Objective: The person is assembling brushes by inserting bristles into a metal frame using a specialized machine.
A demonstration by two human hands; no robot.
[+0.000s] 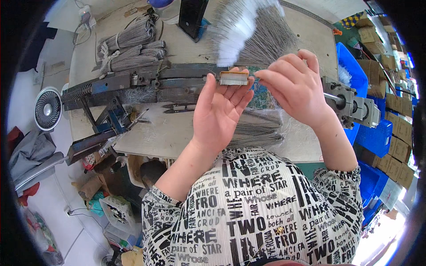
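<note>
My left hand (217, 115) is turned palm up over the bench, its thumb and fingers holding a small rectangular piece (234, 79) with a gold-orange edge and short white bristles. My right hand (297, 84) is beside the piece's right end, thumb and forefinger pinched near my left fingertips. Whatever is in that pinch is too small to make out. Just beyond the hands, a fan of thin grey wires with white bristle ends (246, 37) spreads over the bench. A grey wire bundle (257, 128) lies partly behind my left hand, and dark thread snips (179, 108) are to its left.
A long metal bench fixture (182, 83) with a spring runs crosswise behind my hands. Tied wire bundles (128, 46) lie at the far left; a black phone-like device (192, 18) stands at the back. A small fan (48, 109) is left, blue crates (375, 137) and cartons (395, 166) right.
</note>
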